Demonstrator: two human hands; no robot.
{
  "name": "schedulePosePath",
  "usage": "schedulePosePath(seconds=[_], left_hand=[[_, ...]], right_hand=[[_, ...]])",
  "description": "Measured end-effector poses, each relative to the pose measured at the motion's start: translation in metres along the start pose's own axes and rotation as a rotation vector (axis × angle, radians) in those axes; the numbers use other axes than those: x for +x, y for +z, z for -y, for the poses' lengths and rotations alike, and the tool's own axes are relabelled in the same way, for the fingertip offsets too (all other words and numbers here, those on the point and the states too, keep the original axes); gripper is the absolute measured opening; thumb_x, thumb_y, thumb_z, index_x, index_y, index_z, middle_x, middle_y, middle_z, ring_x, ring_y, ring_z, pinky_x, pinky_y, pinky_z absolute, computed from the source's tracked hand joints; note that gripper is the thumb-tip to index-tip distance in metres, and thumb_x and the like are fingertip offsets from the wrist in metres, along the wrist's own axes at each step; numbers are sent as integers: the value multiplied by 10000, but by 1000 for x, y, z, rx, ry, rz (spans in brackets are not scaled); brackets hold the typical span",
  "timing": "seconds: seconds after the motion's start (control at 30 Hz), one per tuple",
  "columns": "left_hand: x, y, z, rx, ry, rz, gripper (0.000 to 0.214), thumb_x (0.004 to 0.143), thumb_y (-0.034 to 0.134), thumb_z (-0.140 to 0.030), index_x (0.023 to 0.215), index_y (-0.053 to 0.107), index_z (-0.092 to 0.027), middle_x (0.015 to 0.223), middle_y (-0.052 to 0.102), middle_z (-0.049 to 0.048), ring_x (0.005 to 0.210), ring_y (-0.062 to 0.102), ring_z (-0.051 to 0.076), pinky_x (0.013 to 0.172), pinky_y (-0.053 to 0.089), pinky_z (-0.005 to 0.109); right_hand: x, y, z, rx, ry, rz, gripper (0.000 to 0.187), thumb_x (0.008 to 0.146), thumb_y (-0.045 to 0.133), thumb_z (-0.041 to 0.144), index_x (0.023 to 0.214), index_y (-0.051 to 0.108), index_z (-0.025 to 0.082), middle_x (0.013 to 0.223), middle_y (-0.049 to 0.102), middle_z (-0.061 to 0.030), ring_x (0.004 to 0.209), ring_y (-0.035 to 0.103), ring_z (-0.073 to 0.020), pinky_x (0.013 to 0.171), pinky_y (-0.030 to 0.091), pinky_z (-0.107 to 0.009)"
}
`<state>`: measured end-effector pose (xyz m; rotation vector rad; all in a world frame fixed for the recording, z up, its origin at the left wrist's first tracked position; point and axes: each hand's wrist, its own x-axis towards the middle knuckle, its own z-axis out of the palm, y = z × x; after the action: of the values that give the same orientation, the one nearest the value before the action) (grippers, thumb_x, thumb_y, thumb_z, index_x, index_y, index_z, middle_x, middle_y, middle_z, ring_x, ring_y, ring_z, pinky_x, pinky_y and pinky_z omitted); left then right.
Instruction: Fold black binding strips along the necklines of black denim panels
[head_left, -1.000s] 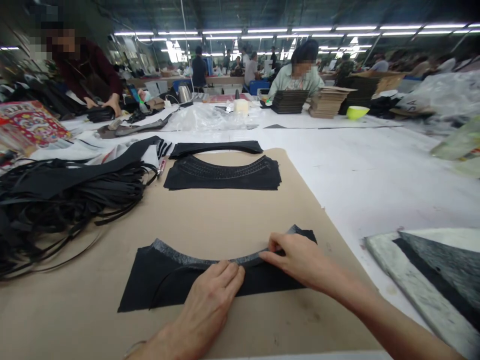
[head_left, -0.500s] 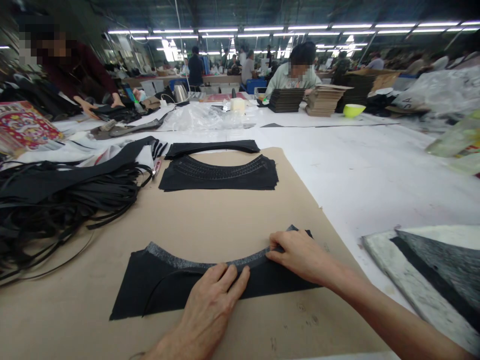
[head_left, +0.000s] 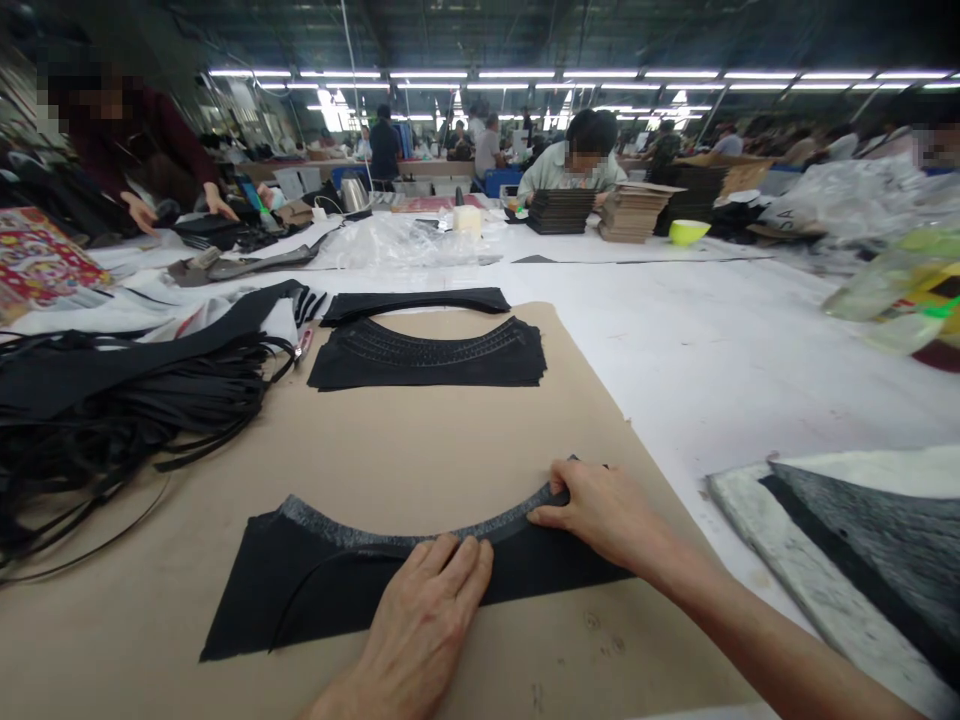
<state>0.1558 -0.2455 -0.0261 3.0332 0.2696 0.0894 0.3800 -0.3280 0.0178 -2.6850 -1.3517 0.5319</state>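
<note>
A black curved panel (head_left: pixel 337 595) lies directly ahead of me on my remote view, its long axis running left to right and its concave edge, faced with a speckled grey band (head_left: pixel 337 534), turned away from me. A thin black strip (head_left: pixel 364 552) follows the curve, its loose end trailing toward the near edge. My left hand (head_left: pixel 435 605) rests on the panel's middle, fingers extended and grasping nothing I can see; my right hand (head_left: pixel 604 515), nearer the right end, appears to pinch the curved edge between thumb and fingers. Beneath is brown paper (head_left: pixel 450 430) on a white table (head_left: pixel 720 350); beyond, stacked black panels (head_left: pixel 435 375) lie nearly parallel. Black strips (head_left: pixel 187 390) heap at left.
</note>
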Motion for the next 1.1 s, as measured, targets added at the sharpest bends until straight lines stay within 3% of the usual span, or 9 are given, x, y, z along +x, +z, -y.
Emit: schedulePosePath(seconds=[0.23, 0.43, 0.67, 0.87, 1.1], left_hand=[[2, 6, 0, 26, -7, 29, 497, 894, 415, -54, 1372, 403, -191, 1256, 574, 67, 1118, 511, 216, 955, 429, 356], [1, 7, 1, 47, 10, 0, 593, 862, 420, -38, 1423, 331, -208, 1262, 571, 61, 1112, 509, 220, 954, 420, 354], [1, 10, 3, 22, 2, 39, 659, 830, 418, -48, 1448, 286, -235, 1299, 544, 62, 1128, 495, 226, 968, 415, 368], [0, 11, 3, 38, 13, 20, 695, 787, 396, -20, 1446, 293, -215, 1279, 561, 65, 1109, 503, 244, 950, 433, 391], [-2, 13, 4, 58, 18, -16, 711, 769, 387, -5, 1441, 302, -221, 1277, 565, 49, 1116, 497, 241, 953, 430, 377]], right_hand=[[10, 3, -36, 321, 9, 64, 106, 785, 584, 288, 793, 595, 184, 656, 607, 17, 635, 565, -133, 546, 358, -224], [10, 9, -41, 460, 30, 97, 69, 814, 523, 232, 791, 556, 176, 567, 544, 40, 531, 559, -112, 479, 378, -198], [7, 8, -34, 391, 20, 22, 66, 803, 514, 212, 764, 561, 187, 581, 580, 27, 526, 549, -113, 503, 338, -218], [5, 7, -27, 318, 22, -67, 47, 786, 546, 184, 761, 587, 183, 708, 624, -7, 664, 556, -140, 594, 335, -243], [4, 12, -31, 324, 32, -104, 61, 796, 564, 225, 750, 574, 186, 632, 577, 12, 605, 535, -144, 559, 326, -252]])
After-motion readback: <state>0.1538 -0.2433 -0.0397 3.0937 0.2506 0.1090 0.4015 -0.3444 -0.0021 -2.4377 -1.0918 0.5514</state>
